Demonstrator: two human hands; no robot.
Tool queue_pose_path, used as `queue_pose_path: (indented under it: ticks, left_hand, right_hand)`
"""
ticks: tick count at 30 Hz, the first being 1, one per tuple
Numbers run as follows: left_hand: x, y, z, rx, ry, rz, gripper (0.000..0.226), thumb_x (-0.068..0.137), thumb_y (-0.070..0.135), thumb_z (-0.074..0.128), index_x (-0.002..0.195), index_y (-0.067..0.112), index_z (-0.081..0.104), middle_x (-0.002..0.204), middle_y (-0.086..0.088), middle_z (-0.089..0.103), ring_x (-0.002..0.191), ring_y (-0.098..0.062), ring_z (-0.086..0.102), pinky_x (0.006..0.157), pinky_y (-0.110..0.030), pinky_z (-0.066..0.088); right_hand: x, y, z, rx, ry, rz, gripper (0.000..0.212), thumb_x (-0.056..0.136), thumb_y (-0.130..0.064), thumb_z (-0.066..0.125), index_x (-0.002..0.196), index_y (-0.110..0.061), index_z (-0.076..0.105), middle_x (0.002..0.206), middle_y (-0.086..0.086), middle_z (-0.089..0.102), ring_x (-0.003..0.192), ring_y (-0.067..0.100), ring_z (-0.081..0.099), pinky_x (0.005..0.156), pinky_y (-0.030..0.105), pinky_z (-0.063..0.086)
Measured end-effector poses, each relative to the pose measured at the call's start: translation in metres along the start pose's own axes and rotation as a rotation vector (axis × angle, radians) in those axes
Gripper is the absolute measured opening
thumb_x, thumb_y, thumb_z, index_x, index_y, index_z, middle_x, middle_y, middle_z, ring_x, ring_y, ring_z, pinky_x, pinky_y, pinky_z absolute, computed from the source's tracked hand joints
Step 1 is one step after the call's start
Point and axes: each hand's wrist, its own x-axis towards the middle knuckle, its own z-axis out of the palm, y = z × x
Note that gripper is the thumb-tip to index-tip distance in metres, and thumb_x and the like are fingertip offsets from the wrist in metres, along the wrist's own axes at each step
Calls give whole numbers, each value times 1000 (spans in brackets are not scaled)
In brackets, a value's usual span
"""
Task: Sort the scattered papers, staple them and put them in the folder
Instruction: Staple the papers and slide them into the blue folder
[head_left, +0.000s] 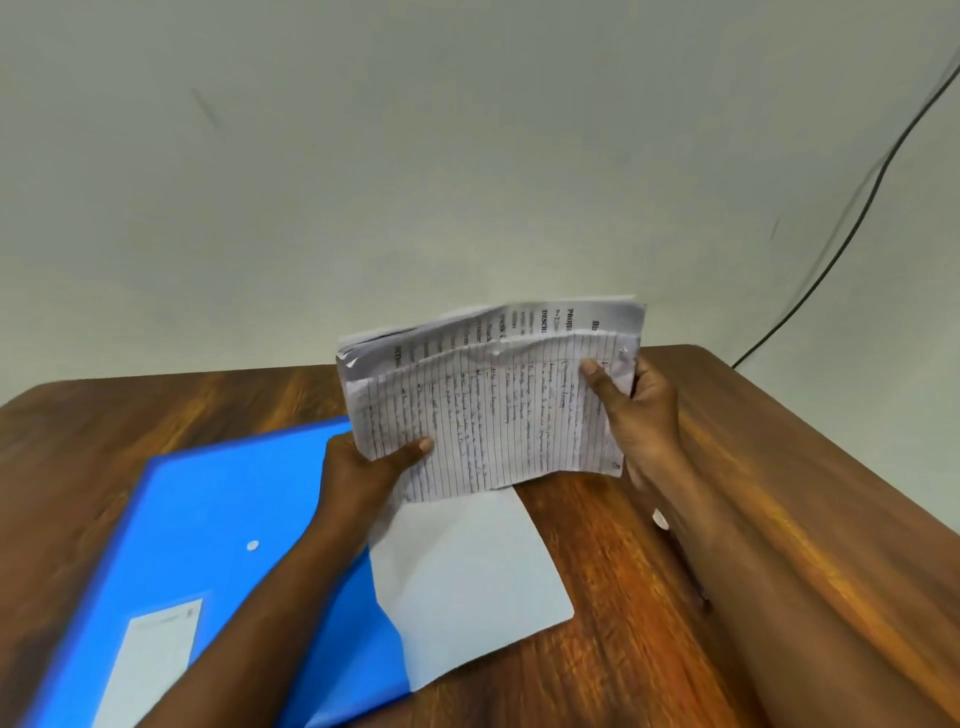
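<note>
Two hands (363, 462) (641, 410) raised, thumbs pinching papers (488, 400) upright

A brown wood-grain desk (675, 597) with a glossy top stands against a plain pale grey-green wall (415, 156). A thin dark cable (857, 208) runs down the wall at right.

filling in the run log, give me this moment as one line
stage: gathering papers | left hand: grips paper stack | right hand: grips stack | blue folder: on table | loose white sheet: on table, partly on folder
</note>
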Motion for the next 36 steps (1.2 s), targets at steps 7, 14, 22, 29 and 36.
queue_pose_path:
  ticks: [7, 14, 22, 29, 36]
  left_hand:
    - [-2, 8, 3, 197, 65, 33, 21, 88, 9, 82, 106, 17, 73, 99, -2, 79, 96, -25, 75, 85, -47, 64]
    - [-8, 27, 21, -284, 35, -13, 59, 82, 3, 78, 138, 11, 63, 131, -8, 74, 123, -27, 70, 103, -46, 57]
    - [-48, 29, 75, -555, 104, -155, 44, 89, -5, 72, 126, 18, 68, 115, -5, 81, 100, -21, 79, 76, -37, 67]
    - [-53, 21, 75, -485, 78, -187, 51, 81, 4, 82, 127, 21, 65, 114, -6, 81, 100, -25, 79, 84, -46, 63]
    - [-11, 48, 15, -311, -139, -159, 20, 82, 28, 74, 93, 15, 85, 100, -9, 81, 86, -20, 78, 71, -31, 64]
  right_hand:
    - [2, 3, -7, -18, -68, 87, 28, 95, -20, 71, 121, -11, 67, 111, 2, 78, 99, 17, 77, 84, 44, 64]
    - [6, -35, -25, 175, -172, 178, 46, 82, -23, 83, 120, -2, 70, 114, 15, 77, 87, 21, 75, 72, 36, 60]
    - [-43, -40, 53, 550, -217, 217, 46, 89, -11, 76, 133, -6, 63, 127, 18, 72, 119, 37, 68, 101, 54, 54]
    - [-42, -44, 49, 487, -133, 210, 39, 93, 7, 67, 131, -1, 62, 122, 18, 74, 113, 33, 72, 100, 60, 55]
    - [-14, -69, 1, 346, -370, 194, 40, 91, 10, 64, 129, -1, 64, 125, 16, 73, 114, 34, 72, 88, 46, 62]
